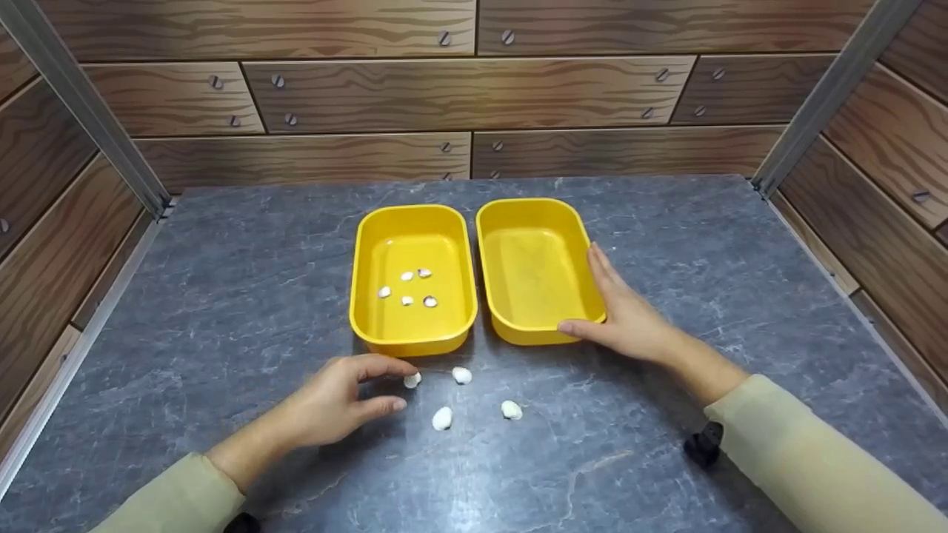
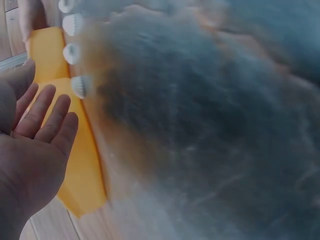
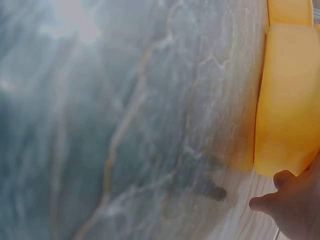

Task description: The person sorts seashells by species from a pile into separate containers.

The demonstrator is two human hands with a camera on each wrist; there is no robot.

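Head view: left hand (image 1: 337,400) half-curled, fingertip touching small white seashell (image 1: 412,380), not gripping. Right hand (image 1: 618,314) flat, open, bracing empty yellow plastic tray (image 1: 535,270) steady.

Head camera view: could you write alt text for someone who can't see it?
A left hand reaches for one of four loose shells on a grey table, while the right hand steadies an empty yellow tray. The other yellow tray, beside it, holds five shells.
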